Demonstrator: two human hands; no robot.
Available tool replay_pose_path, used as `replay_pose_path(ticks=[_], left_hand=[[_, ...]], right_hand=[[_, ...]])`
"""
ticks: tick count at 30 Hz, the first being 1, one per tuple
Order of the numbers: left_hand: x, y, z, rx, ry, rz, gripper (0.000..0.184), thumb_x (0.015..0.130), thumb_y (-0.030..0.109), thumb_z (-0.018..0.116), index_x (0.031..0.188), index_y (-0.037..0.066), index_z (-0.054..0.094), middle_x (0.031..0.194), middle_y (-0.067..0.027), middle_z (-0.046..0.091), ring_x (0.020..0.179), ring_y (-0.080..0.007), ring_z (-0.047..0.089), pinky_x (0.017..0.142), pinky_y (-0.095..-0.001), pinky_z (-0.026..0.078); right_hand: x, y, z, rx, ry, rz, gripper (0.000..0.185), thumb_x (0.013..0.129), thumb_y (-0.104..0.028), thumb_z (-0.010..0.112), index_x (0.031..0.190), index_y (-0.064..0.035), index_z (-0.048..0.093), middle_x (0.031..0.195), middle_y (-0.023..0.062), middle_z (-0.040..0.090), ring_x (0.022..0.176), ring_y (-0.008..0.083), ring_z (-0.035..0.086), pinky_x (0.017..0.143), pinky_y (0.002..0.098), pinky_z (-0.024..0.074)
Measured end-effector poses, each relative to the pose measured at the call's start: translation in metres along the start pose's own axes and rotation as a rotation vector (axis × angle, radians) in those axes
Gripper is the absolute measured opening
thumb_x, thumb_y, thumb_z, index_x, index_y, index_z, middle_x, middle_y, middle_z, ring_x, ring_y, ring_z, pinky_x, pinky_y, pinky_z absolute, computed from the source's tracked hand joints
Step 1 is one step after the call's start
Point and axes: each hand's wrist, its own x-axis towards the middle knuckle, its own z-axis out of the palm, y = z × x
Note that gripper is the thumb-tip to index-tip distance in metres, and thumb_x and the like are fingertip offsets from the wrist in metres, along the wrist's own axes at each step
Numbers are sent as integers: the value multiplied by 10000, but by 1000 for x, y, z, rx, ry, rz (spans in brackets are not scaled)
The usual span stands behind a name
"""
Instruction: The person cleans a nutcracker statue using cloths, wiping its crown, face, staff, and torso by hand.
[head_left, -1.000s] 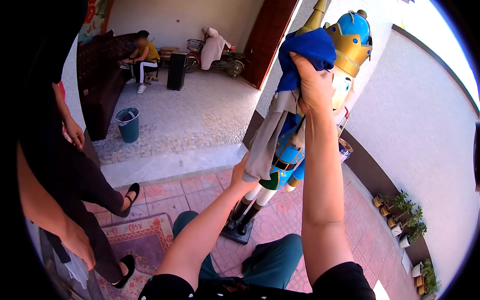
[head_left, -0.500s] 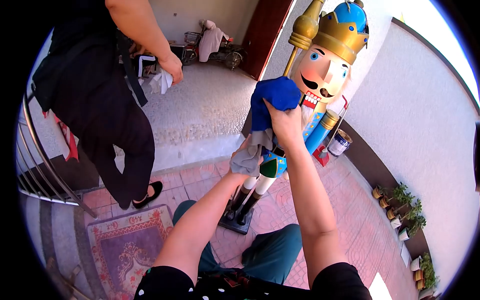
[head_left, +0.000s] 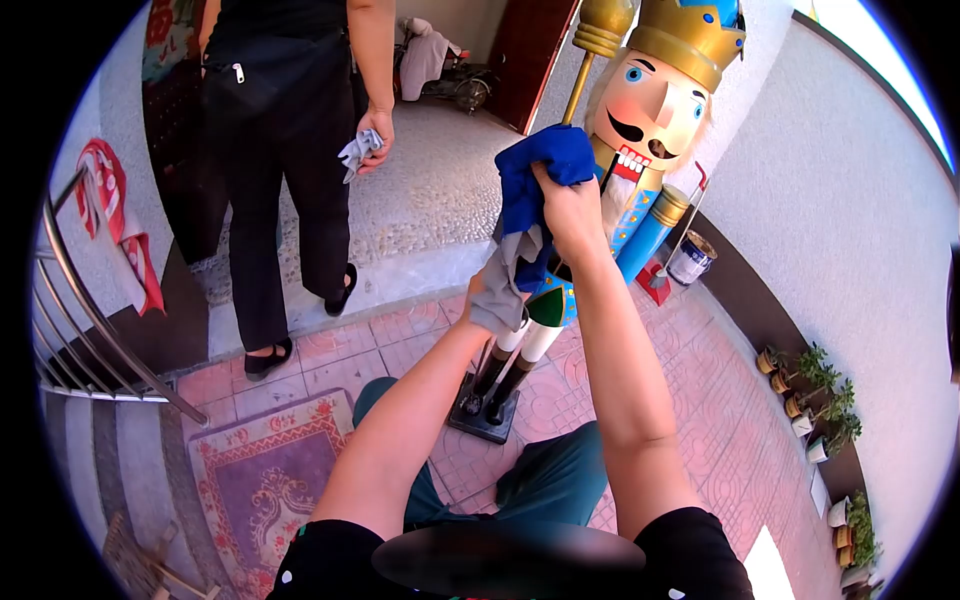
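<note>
A tall nutcracker figure with a gold crown and blue coat stands upright on a black base. It has a gold staff on its left side in view. My right hand is closed on a blue cloth, wrapped round the lower staff beside the figure's beard. Lower down, my left hand is closed on a grey cloth near the figure's waist. The cloths hide most of its fingers and whatever part of the staff or arm lies beneath.
A person in black walks at the left holding a pale cloth. A patterned rug lies by a metal railing. Potted plants line the right wall, near a paint bucket and red dustpan.
My right hand and the blue cloth have come down the staff from beside the crown, uncovering the face. The person in black has moved from the left edge towards the doorway.
</note>
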Motion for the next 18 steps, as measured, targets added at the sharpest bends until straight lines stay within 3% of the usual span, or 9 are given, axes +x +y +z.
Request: replay_pose_path(ticks=[2,4,9,10,12,14,15,16,18], left_hand=[[3,0,1,96,-33,-14,759,781,182,704,1410,55,299,1302,-206,489,1089,-342,556,918,-372,455],[6,22,-7,270,43,181,622,819,416,621,1340,126,441,1221,-165,582,1114,-363,557,916,-381,464],[8,-55,24,328,-188,-3,473,832,328,579,1256,123,538,1178,-182,606,1119,-340,561,924,-387,458],[11,-58,24,145,-192,-41,489,819,282,600,1267,105,517,1184,-183,601,1116,-343,564,921,-390,461],[10,-49,21,-36,-195,-86,510,806,236,620,1277,87,495,1189,-183,596,1112,-346,567,919,-393,464],[11,1,0,-8,198,275,546,770,191,675,1266,76,477,1187,-150,596,1082,-333,582,907,-399,472],[9,1,0,11,330,392,560,759,176,693,1262,72,471,1186,-139,596,1072,-328,586,904,-401,475],[1,-47,25,167,221,275,691,756,227,692,1338,36,372,1269,-140,528,1114,-301,550,947,-397,420],[7,-58,25,-141,54,67,613,798,257,671,1308,60,394,1201,-94,550,1035,-233,546,871,-367,434]], right_hand=[[11,-12,-4,146,-61,127,193,856,-109,651,1036,-38,649,949,40,660,863,137,597,773,286,481],[32,-31,-4,230,-71,73,143,883,-70,600,1022,-50,623,960,52,660,863,167,628,769,297,510],[70,-86,6,473,-25,-120,142,894,-145,620,956,-21,652,881,53,669,754,135,613,680,268,498],[70,-79,9,474,-27,-105,142,894,-145,620,956,-21,652,881,53,669,754,135,613,680,268,498],[67,-56,13,-19,139,-262,170,878,-172,650,888,-3,663,830,34,673,724,120,583,664,263,470],[39,-31,18,-120,232,-339,205,856,-182,663,905,16,646,777,93,673,691,137,569,669,313,468],[25,-6,20,-165,231,-371,164,849,-157,644,907,-4,643,781,154,659,712,219,616,684,348,477],[3,11,19,-198,218,-426,130,840,-129,622,897,-14,638,807,191,653,764,326,639,693,367,483],[-32,56,17,-260,155,-371,104,820,-97,609,892,-26,633,841,205,645,800,399,622,704,396,488]])
